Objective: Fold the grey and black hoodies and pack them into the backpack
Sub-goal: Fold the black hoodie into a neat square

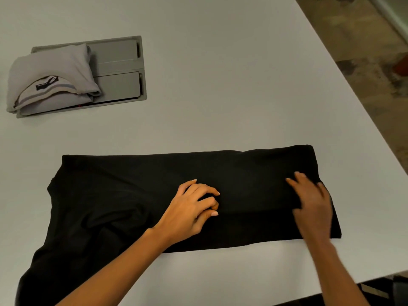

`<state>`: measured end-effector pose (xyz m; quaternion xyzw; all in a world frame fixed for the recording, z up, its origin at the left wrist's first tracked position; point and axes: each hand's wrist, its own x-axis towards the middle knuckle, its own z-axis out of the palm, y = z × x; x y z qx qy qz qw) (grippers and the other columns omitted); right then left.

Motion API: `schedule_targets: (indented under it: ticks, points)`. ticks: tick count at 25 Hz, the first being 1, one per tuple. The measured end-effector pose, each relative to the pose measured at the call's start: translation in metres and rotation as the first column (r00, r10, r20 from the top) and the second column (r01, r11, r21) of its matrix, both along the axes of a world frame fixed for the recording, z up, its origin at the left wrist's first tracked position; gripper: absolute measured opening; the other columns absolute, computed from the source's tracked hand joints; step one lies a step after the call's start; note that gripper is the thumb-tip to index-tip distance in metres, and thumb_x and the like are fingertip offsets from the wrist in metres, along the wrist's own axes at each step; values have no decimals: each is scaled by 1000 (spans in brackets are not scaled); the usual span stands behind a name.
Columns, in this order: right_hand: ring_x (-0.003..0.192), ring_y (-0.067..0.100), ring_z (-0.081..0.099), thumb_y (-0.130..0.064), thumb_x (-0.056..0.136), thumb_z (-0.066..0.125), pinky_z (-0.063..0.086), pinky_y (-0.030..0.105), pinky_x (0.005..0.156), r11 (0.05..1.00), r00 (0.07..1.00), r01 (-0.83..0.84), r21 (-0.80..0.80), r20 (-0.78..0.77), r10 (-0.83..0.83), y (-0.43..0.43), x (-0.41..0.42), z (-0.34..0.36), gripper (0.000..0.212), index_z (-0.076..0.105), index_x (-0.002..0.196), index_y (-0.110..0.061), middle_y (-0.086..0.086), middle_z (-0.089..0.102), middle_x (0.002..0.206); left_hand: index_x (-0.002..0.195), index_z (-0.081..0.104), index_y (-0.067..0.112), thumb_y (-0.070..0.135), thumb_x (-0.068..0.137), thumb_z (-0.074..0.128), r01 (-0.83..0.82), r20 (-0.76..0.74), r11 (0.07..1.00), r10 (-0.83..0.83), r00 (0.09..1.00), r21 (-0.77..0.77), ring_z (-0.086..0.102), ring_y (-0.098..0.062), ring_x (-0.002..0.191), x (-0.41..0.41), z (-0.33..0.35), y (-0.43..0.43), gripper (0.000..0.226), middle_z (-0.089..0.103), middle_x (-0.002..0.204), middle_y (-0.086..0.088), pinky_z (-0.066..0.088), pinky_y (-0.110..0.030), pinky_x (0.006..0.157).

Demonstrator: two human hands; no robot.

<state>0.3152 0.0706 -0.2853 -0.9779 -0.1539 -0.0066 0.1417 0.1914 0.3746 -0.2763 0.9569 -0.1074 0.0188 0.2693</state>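
Now both hands, left (192, 208) and right (313, 204), rest open-fingered, gripping nothing, on the black hoodie (132, 195) near its right edge.

grey hoodie (53, 78), black neck label, print unreadable

White table (220, 74), mottled brown floor (364, 62)

A black hoodie (154, 195) lies folded into a long band across a white tabletop (220, 85). The left hand (192, 210) rests on its middle with fingers curled, while the right hand (313, 204) presses flat near its right end. A folded grey hoodie (50, 78) sits on a recessed grey panel (119, 69) at far left.
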Motion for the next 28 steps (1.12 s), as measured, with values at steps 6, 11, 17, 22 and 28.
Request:
schedule_targets:
  ticks: [6,11,17,22,28]
  points:
    - [142,30,33,27,58,65,24,54,115,975,997,66,-214,-21,-72,-61,-8,11,94,52,140,-17,13,44,149,98,63,35,44,97,50,74,-55,996,-71,996,58,45,-2,130,-2,-8,-2,16,58,128,18,23,-38,118]
    - [148,31,-17,3,85,58,7,57,118,840,882,49,-541,-371,-291,-51,3,35,98,3,155,-38,11,-5,164,92,63,34,49,98,48,98,-48,994,-96,994,51,54,2,112,5,1,2,22,66,109,20,24,-40,117]
    - [151,30,-1,-18,92,56,17,55,117,968,889,0,-251,-444,-115,25,52,64,79,10,156,-20,12,1,164,134,56,26,34,101,37,-77,-26,978,84,996,193,35,-10,142,41,-4,12,39,49,146,8,23,-44,119]
    - [151,18,8,-29,105,28,15,50,121,969,951,-239,58,-187,246,171,9,-11,49,29,152,-16,6,19,161,156,19,28,44,103,28,-51,-176,929,123,977,367,1,-16,152,50,-27,10,56,10,165,2,12,-50,121]
    - [150,20,14,-56,97,18,13,51,120,979,998,-8,-204,-62,-5,89,54,-33,71,30,152,-13,7,22,161,157,12,32,73,94,25,-146,-153,887,234,960,439,-1,-16,152,34,-26,41,77,5,165,4,10,-51,121]
